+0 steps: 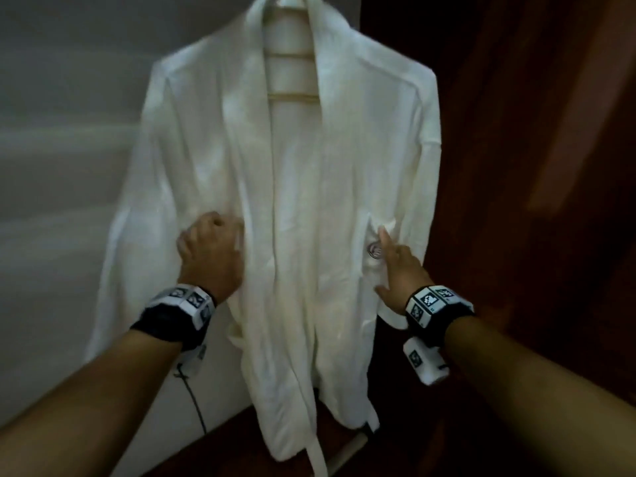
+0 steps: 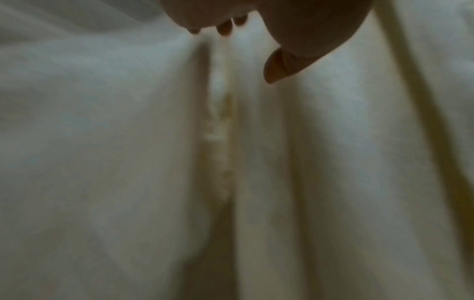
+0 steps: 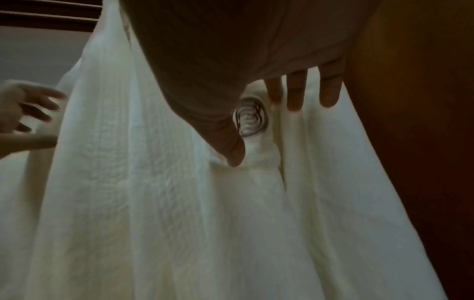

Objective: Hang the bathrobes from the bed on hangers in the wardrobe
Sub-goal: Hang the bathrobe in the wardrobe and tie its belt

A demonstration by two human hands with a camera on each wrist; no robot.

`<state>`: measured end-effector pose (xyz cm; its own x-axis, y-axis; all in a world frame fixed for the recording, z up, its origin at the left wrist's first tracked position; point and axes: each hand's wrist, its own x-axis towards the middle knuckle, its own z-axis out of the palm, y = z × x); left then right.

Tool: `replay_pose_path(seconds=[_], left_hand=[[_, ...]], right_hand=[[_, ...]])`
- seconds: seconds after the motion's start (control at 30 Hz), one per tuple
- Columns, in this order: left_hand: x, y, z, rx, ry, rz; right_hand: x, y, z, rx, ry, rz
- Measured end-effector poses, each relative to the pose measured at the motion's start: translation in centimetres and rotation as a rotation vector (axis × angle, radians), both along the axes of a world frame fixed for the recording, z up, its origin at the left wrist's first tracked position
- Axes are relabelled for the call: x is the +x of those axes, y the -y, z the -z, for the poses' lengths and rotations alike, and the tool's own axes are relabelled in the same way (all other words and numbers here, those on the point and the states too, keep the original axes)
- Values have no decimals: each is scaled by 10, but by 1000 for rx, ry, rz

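A white bathrobe (image 1: 309,201) hangs front-open on a wooden hanger (image 1: 292,96), whose bars show inside the collar. My left hand (image 1: 213,235) rests against the robe's left front panel at waist height, with fingers loosely bent and nothing pinched. The left wrist view shows only the thumb and fingertips of that left hand (image 2: 246,46) over folds of robe (image 2: 128,162). My right hand (image 1: 389,253) lies with straight fingers on the right front panel beside a round emblem (image 1: 375,251). In the right wrist view, the right hand (image 3: 264,132) frames that emblem (image 3: 252,119).
A dark wooden wardrobe panel (image 1: 533,166) stands close on the right. A pale wall (image 1: 69,166) fills the left. A black cable (image 1: 194,401) runs down below my left wrist. The robe's belt (image 1: 318,456) dangles at the bottom, beside a pale rod (image 1: 347,449).
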<state>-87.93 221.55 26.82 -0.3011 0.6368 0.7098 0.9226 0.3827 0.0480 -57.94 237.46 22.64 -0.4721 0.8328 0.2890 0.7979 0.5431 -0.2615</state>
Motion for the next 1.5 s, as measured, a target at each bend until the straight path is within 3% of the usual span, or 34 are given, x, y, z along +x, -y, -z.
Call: replay_pose_path(seconds=[0.07,0.13,0.23,0.33,0.4,0.5,0.6,0.7,0.77,0.87,0.93,1.0,1.07,1.1,1.17,1.23,1.3,1.43,1.5], left_hand=[[30,-4,27,-89,66,139],[55,-10,50,-184,280,321],[91,-27,75,-349,609,526],[119,-54,92,-415,884,554],[136,-70,100,-316,1008,485],[155,-84,103,-199,975,290],[158,-94,108,-168,911,171],[154,-86,107,-172,779,30],[149,-70,105,-27,825,-15],[144,-41,101,179,830,-99],[147,-27,100,199,846,-55],[164,-17,100,171,982,201],[177,-11,105,-55,933,349],[181,-12,108,-180,862,320],[182,-15,112,-136,830,173],[175,-16,107,65,917,47],[166,-15,104,15,907,-68],[159,-6,98,-63,884,-63],[160,-4,97,-51,895,-56]], right_hand=[[4,6,27,-123,-187,-71],[9,10,47,-232,-430,-69],[20,7,58,-254,-511,-82],[27,-7,50,-239,-572,-155],[30,-20,47,-213,-609,-157],[35,-28,46,-281,-625,-216],[39,-27,52,-320,-509,-290],[39,-35,65,-314,-407,-228],[39,-38,69,-365,-371,-244],[33,-33,62,-384,-453,-427],[22,-24,50,-332,-554,-560],[10,-17,38,-311,-612,-667],[-1,-8,26,-313,-531,-780],[-5,-3,20,-344,-470,-840],[-8,2,10,-443,-386,-902],[-9,-1,7,-446,-368,-838],[-10,-11,18,-366,-303,-681],[-18,-25,62,-311,175,-549],[-23,-21,87,-419,277,-496]])
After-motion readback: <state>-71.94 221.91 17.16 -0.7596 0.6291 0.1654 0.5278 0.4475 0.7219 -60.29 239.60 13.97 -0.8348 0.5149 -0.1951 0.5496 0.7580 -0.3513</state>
